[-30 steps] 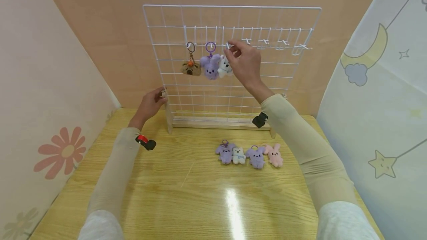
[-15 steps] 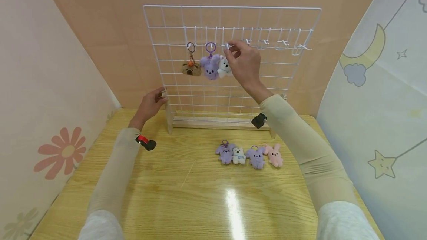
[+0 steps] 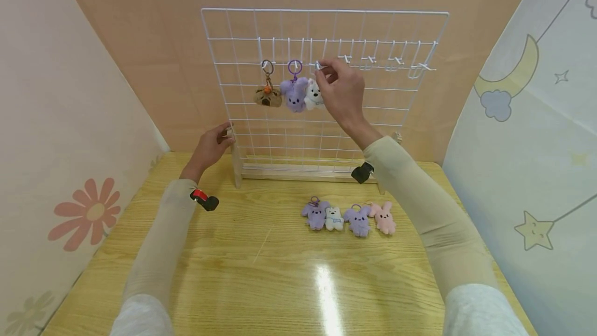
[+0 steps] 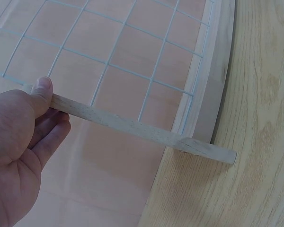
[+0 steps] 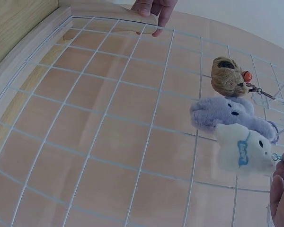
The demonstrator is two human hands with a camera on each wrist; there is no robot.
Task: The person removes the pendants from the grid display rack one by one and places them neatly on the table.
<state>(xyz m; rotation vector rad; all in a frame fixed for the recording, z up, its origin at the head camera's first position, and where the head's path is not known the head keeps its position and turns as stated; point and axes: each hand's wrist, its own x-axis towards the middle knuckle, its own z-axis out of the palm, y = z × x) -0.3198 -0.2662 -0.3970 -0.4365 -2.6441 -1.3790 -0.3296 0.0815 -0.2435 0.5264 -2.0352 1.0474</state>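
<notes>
My right hand [image 3: 346, 89] is up at the white wire grid rack [image 3: 326, 11]. Its thumb and fingertips pinch the small ring of a white bear plush keychain [image 5: 244, 150] beside a hook. Whether the ring sits on the hook is hidden by the fingers. Left of it hang a purple rabbit plush keychain [image 3: 294, 95] and a brown plush keychain [image 3: 268, 96] with an orange bell, each by its ring on a hook. My left hand [image 3: 210, 145] grips the top of the rack's left wooden post [image 4: 132, 126] between thumb and fingers.
On the wooden table [image 3: 224, 274], in front of the rack, lie a purple plush [image 3: 315, 215], a white bear plush [image 3: 333, 219], another purple plush [image 3: 358, 221] and a pink rabbit plush [image 3: 383, 218]. Several bare hooks [image 3: 371, 58] line the rack's right side. Patterned panels flank the table.
The white bear plush and the right hand's fingertips have shifted only very slightly at the hook. My left hand stays on the post.
</notes>
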